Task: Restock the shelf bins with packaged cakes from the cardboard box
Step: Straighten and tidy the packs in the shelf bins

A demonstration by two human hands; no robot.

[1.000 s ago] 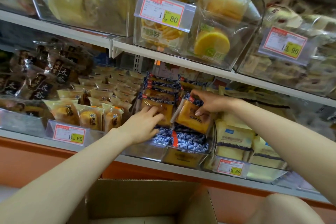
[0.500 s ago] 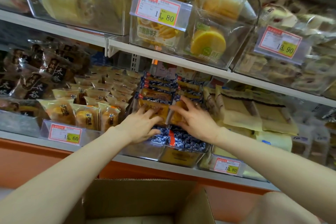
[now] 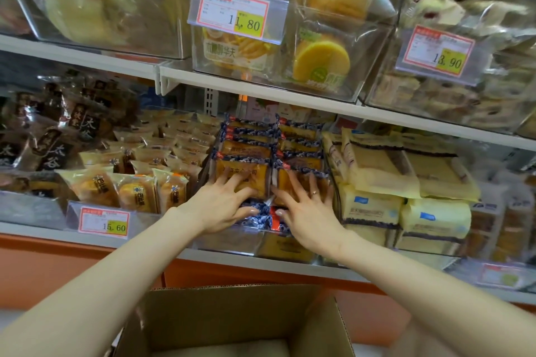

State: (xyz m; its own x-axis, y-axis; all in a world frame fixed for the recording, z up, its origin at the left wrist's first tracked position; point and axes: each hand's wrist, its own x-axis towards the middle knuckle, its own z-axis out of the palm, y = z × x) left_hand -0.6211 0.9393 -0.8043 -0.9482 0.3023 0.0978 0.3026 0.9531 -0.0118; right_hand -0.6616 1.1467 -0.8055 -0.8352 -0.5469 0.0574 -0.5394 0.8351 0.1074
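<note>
Orange cake packets [image 3: 243, 172] under 2 spread hands [image 3: 223, 206] [image 3: 307, 211].

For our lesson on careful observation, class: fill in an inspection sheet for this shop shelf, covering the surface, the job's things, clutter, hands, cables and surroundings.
Surface: lower shelf, white-edged, with clear bins lined along it.
Job's things: blue-edged cake packs stand in two rows in the middle bin; cardboard box open below.
Clutter: nothing seen.
Hands: left hand and right hand, fingers spread, press on the front packs.
Cables: nothing seen.
Surroundings: 15.60 price tag at left; pale yellow packs at right; dark packs far left; round yellow cakes in a bin above.
</note>
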